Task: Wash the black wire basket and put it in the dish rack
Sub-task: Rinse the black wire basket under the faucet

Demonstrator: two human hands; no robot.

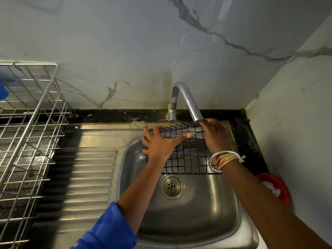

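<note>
The left hand point(159, 142) lies flat on the black wire basket point(190, 157), fingers straight and spread across the mesh, pressing rather than gripping. The right hand point(215, 135), bangles point(226, 159) at the wrist, has its fingers curled over the basket's far right corner, clamped on the wire just below the faucet point(186, 99) spout. The basket is held tilted over the sink point(224, 212), above the drain point(172, 186). A pale blur at the spout suggests running water, though that is hard to tell.

To wash it well, I'd keep the right hand as the anchor and rub the left palm along the wires, turning the basket so each side passes under the spout. Wet wire is slippery, so the grip should stay firm. The dish rack point(32, 123) stands well apart on the counter point(107, 114) to the left, past the drainboard
</note>
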